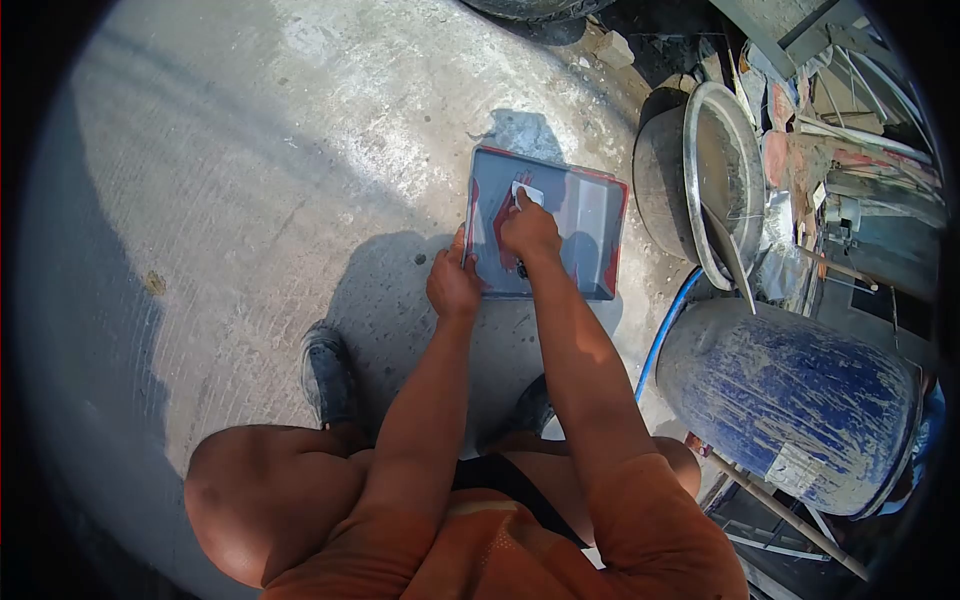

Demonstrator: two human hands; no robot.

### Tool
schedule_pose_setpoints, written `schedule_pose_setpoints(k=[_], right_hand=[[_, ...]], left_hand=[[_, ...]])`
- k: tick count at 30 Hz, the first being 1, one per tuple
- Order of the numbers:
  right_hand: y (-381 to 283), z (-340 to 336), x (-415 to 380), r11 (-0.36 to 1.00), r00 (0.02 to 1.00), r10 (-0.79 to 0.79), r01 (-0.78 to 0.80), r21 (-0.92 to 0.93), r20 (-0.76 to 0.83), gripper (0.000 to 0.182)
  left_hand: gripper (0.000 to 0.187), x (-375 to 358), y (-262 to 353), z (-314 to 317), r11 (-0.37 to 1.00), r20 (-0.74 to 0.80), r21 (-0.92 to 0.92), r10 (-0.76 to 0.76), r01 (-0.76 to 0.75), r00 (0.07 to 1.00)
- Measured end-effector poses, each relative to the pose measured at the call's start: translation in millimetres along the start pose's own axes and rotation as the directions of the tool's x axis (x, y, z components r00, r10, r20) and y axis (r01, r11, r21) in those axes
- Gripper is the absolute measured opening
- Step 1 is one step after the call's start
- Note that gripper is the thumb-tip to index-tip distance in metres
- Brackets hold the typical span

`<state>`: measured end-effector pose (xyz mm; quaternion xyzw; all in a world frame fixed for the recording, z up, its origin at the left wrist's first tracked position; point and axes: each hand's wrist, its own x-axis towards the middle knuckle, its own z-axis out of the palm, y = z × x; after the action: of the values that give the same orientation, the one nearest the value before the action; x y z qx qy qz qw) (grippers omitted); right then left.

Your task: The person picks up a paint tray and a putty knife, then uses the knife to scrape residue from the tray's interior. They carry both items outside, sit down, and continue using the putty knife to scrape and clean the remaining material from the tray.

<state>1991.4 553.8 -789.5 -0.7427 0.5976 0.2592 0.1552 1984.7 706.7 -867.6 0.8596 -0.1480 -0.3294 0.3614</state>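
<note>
A shallow grey rectangular tray [590,235] with red smears on its rim and floor lies on the concrete ground in front of me. My left hand [454,283] grips the tray's left wall near the lower corner, fingers wrapped over the edge. Over the tray's floor, my right hand [532,232] is closed on a small flat white piece [530,191], its index finger stretched along it. Beside that hand runs a red patch [506,225] on the tray's floor. A small dark thing shows just under my right wrist.
To the right a large metal basin [700,170] leans on its side, with a blue, scuffed barrel [790,395] below it. A blue hose [665,330] curves past the barrel. Scrap and poles crowd the far right; a tyre [540,8] is at the top.
</note>
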Motion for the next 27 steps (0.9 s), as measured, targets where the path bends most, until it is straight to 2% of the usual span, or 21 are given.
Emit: schedule_pose_setpoints(k=[3,5,8,12,17,20,23,25,27], right_hand=[[2,2,15,0.998,0.998,-0.055,0.055,0.006,-0.009,0.059],[1,11,12,0.995,0.995,-0.099,0.099,-0.005,-0.006,0.059],[10,18,-7,0.991,0.996,-0.086,0.089,-0.104,0.038,0.061],[-6,-13,11,0.997,0.999,-0.027,0.029,-0.065,0.024,0.062],[12,14,-1,0.984,0.995,-0.081,0.090,-0.152,0.059,0.061],[6,6,11,0.997,0.998,-0.056,0.057,-0.048,0.019,0.058],[4,3,39,0.994,0.994,-0.108,0.108,0.003,-0.017,0.057],[14,16,17,0.986,0.986,-0.168,0.168,0.003,0.004,0.057],[16,23,-30,0.975,0.979,-0.178,0.189,-0.115,0.098,0.055]], left_hand=[[0.053,3,-4,-5,1.000,-0.034,0.017,-0.025,0.025,0.999],[0.054,2,-1,-7,0.998,-0.003,0.003,-0.058,0.058,0.998],[0.053,2,-6,0,0.999,0.002,0.019,-0.038,0.038,0.999],[0.055,1,-4,1,0.996,-0.014,-0.001,-0.094,0.094,0.995],[0.057,4,-2,-5,0.997,0.016,0.003,-0.072,0.072,0.997],[0.055,4,1,-5,0.996,0.044,0.019,-0.090,0.090,0.995],[0.055,6,-4,0,0.997,0.033,0.038,-0.062,0.061,0.998],[0.056,5,-3,-6,0.997,0.039,0.030,-0.071,0.070,0.997],[0.056,3,-5,-4,0.997,0.068,0.011,-0.079,0.078,0.995]])
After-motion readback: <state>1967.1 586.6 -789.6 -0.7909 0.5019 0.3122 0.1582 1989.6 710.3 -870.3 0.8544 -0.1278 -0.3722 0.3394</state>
